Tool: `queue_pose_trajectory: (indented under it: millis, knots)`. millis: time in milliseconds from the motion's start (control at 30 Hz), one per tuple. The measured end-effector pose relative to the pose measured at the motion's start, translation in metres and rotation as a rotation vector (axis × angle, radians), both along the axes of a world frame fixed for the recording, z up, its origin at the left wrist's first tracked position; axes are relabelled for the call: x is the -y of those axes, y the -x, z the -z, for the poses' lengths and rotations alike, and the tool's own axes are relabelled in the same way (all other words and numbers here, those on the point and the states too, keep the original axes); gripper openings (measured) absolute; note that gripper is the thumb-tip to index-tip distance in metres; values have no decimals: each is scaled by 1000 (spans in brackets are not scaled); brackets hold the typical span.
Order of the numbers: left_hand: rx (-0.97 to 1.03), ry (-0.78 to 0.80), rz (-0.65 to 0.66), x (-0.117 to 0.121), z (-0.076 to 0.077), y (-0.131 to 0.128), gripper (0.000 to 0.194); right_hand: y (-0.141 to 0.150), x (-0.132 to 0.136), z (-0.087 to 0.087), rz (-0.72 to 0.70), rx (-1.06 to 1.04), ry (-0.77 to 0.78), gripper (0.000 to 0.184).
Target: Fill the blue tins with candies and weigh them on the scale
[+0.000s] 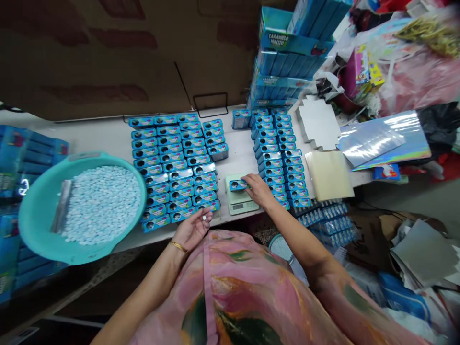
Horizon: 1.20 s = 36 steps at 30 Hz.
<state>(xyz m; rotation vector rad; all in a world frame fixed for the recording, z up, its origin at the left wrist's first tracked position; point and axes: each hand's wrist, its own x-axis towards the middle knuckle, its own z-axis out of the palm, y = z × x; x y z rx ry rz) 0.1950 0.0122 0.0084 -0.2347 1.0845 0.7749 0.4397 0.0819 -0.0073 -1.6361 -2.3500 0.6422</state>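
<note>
My right hand [258, 189] grips the right end of a small blue candy tin [235, 185], which sits on a pale green digital scale [241, 206]. Palm up near the table's front edge, my left hand [194, 227] has its fingers curled around a small white candy [204, 218]. Beside that hand stand close rows of blue tins [181, 193], each with a dark round opening on top. Further left, a turquoise basin [32, 218] holds many pale blue and white candies [102, 203] and a metal scoop [62, 206].
More rows of blue tins [270, 155] stand right of the scale. Stacked display boxes [275, 60] rise at the back, before a large brown carton [143, 57]. White card cutouts [318, 122], cream sheets [329, 175] and shiny foil sheets [390, 139] lie at the right.
</note>
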Motion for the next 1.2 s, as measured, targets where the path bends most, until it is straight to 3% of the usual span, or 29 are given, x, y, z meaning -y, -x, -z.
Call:
queue_pose_trajectory:
  millis: [133, 333, 433, 533, 700, 800, 867, 967, 1100, 1200]
  knots:
    - [-42, -10, -48, 2, -3, 14, 24, 22, -40, 6, 45, -18, -82, 41]
    - [-92, 18, -89, 2, -7, 22, 23, 57, -84, 32, 100, -69, -118, 38]
    - [-124, 57, -115, 5, -4, 26, 21, 49, -103, 33, 75, -91, -212, 32]
    - [-151, 87, -163, 10, -3, 33, 20, 29, -146, 24, 123, 8, -290, 33]
    - [-183, 133, -258, 23, -5, 42, 18, 14, -233, 19, 234, 315, -221, 47]
    - [-197, 142, -275, 30, -7, 45, 17, 19, -251, 22, 201, 352, -205, 38]
    - [-205, 140, -267, 31, -8, 46, 16, 22, -246, 20, 166, 365, -213, 32]
    - [-195, 131, -233, 27, -6, 45, 17, 16, -216, 3, 114, 386, -225, 27]
    - [-129, 69, -162, 14, -2, 41, 19, -5, -142, -31, 66, 413, -237, 38]
    - [-90, 24, -91, 5, 0, 32, 20, -9, -76, -47, -82, 409, -223, 43]
